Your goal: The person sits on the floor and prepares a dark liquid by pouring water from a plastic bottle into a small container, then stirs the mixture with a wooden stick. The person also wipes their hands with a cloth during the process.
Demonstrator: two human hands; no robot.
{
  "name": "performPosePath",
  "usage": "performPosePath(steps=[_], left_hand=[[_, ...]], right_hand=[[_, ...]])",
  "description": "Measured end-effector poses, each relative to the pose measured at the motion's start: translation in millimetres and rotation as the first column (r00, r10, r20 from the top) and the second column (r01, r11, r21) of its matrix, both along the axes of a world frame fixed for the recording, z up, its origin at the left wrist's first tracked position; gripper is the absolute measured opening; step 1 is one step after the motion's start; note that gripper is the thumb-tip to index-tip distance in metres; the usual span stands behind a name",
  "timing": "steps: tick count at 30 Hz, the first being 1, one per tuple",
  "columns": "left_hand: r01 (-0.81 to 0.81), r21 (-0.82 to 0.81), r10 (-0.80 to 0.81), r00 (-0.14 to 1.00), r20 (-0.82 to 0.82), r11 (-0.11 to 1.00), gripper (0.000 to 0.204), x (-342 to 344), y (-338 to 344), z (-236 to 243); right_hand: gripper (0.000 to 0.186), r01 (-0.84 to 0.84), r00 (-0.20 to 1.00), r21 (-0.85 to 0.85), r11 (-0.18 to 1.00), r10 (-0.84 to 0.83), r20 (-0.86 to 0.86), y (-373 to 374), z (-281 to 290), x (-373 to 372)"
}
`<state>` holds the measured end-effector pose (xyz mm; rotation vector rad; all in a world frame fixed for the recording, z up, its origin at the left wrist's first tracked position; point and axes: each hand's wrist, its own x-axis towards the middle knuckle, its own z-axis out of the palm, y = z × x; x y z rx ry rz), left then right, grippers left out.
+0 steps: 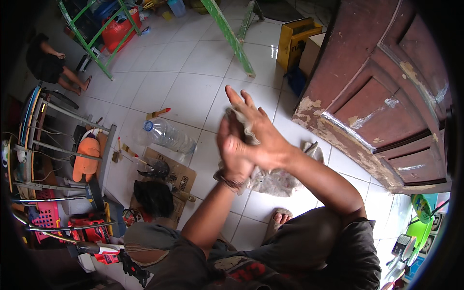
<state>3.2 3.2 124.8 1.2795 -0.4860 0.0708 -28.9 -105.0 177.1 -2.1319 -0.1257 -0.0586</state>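
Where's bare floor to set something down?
Widest: tiles between the plastic bottle and green ladder leg. Narrower: strip between the pale cloth and brown door. Crowded: the cardboard, with a black bundle and paintbrushes close by.

Matt cloth rag [276, 185], glossy flr tiles [195, 92], shiny plas. btl [170, 136].

I squint at the floor tiles [349, 202] glaring white at right; shine streaks the brown door [360, 104], the left hand [235, 157] blurs, edges bend into blackness.
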Motion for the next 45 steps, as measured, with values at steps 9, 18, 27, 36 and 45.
performPosePath(steps=[9,18,27,36,45], left_hand=[[0.193,-0.482,-0.425,0.794,-0.435,0.855,0.046,36,41,-18],[0.151,-0.229,-0.244,0.856,-0.457,0.962,0.056,-9,3,20],[0.639,-0.489,-0.792,0.571,-0.216,0.594,0.095,-4,28,26],[0.28,-0.284,-0.365,0.876,-0.314,0.917,0.075,-25,9,-7],[0.541,-0.116,-0.547,0.837,-0.024,0.833,0.088,-40,3,26]], right_hand=[[0.12,-0.017,0.937,-0.529,0.848,0.198,0.288,13,8,-37],[0.051,0.171,0.852,0.262,0.95,-0.276,0.445,15,-35,-16],[0.019,0.468,0.834,0.869,0.162,-0.405,-0.374,-41,-23,6],[0.037,0.387,0.86,0.479,0.788,-0.496,0.121,23,-11,-9],[0.037,0.253,0.938,0.965,0.068,-0.261,-0.228,-55,-17,-2]])
